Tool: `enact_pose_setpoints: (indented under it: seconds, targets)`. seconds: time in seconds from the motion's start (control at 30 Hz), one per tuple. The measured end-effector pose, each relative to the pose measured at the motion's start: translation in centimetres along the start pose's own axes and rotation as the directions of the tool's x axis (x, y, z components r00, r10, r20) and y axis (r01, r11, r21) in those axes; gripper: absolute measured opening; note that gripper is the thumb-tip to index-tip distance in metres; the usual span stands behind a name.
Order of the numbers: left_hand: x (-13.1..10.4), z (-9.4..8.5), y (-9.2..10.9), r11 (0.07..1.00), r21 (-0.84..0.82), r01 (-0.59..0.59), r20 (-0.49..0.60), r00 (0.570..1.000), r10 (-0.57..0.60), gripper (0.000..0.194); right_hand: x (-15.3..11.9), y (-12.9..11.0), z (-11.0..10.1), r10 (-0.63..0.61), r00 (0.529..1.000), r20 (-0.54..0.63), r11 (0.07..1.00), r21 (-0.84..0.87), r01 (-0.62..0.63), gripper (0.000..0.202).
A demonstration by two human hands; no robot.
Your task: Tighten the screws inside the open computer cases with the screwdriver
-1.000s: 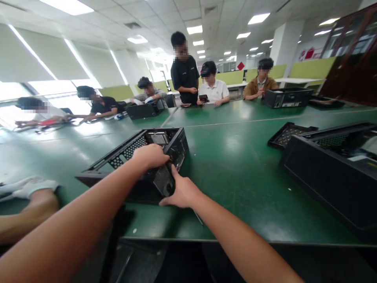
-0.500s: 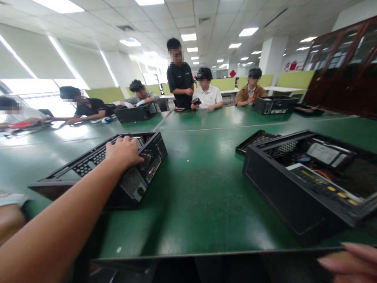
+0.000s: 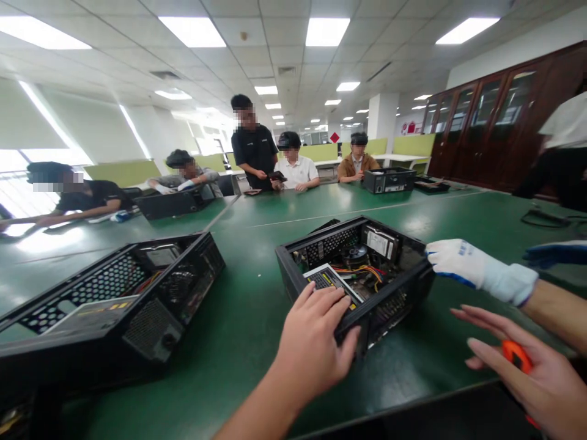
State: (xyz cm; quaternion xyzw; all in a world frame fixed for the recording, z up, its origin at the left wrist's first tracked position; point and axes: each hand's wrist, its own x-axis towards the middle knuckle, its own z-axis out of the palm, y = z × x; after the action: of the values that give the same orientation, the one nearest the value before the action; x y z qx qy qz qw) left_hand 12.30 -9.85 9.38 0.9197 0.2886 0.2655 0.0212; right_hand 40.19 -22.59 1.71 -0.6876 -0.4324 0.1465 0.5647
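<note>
An open black computer case (image 3: 316, 235) lies on the green table in front of me. My left hand (image 3: 316, 330) holds its near edge, fingers over the rim at the power supply (image 3: 328, 278) and thumb outside. Inside show coloured wires, a fan and a labelled metal drive (image 3: 380, 243). At the lower right, my right hand (image 3: 527, 379) has its fingers extended and an orange-and-black tool (image 3: 518, 356) tucked in the palm; most of that tool is hidden. A co-worker's white-and-blue gloved hand (image 3: 463, 264) touches the case's right corner.
Another open black case (image 3: 151, 330) lies at the left. The co-worker's second gloved hand (image 3: 557, 253) is at the right, below a black cable (image 3: 550, 217). Across the table (image 3: 247, 269), several people sit or stand near more cases (image 3: 389, 181).
The view has swung right. My left hand has left the left case and is now on the right one, which sits turned differently. A co-worker's gloved hands have come into view.
</note>
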Motion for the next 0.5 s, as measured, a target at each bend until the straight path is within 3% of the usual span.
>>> enact_pose_setpoints:
  seconds: [0.1, 0.3, 0.37, 0.43, 0.5]
  targets:
    - [-1.9, -1.0, -2.4, 0.996, 0.065, -0.056, 0.023, 0.998, 0.055, 0.040, 2.2, 0.2, 2.1, 0.112, 0.990, 0.090, 0.990, 0.075, -0.119, 0.064]
    - [-5.1, -5.1, -5.9, 0.979, 0.163, -0.126, 0.127, 0.986, 0.106, 0.053, 4.8, 1.1, 4.3, 0.162, 0.984, -0.078, 0.987, 0.020, -0.161, 0.083]
    - [-6.6, -6.6, -7.8, 0.975, 0.187, -0.116, 0.151, 0.985, 0.088, 0.059, 3.7, 0.7, 4.7, 0.087, 0.991, -0.105, 0.985, -0.142, -0.102, 0.069]
    - [-8.3, -8.2, -10.3, 0.977, 0.193, -0.095, 0.172, 0.983, 0.062, 0.064, 1.6, 0.0, 5.3, -0.066, 0.993, -0.098, 0.964, -0.263, 0.038, 0.043]
    - [-9.8, -10.1, -12.9, 0.981, 0.185, -0.059, 0.172, 0.985, 0.026, 0.066, -0.9, -0.5, 6.1, -0.206, 0.978, -0.017, 0.950, -0.244, 0.196, 0.024]
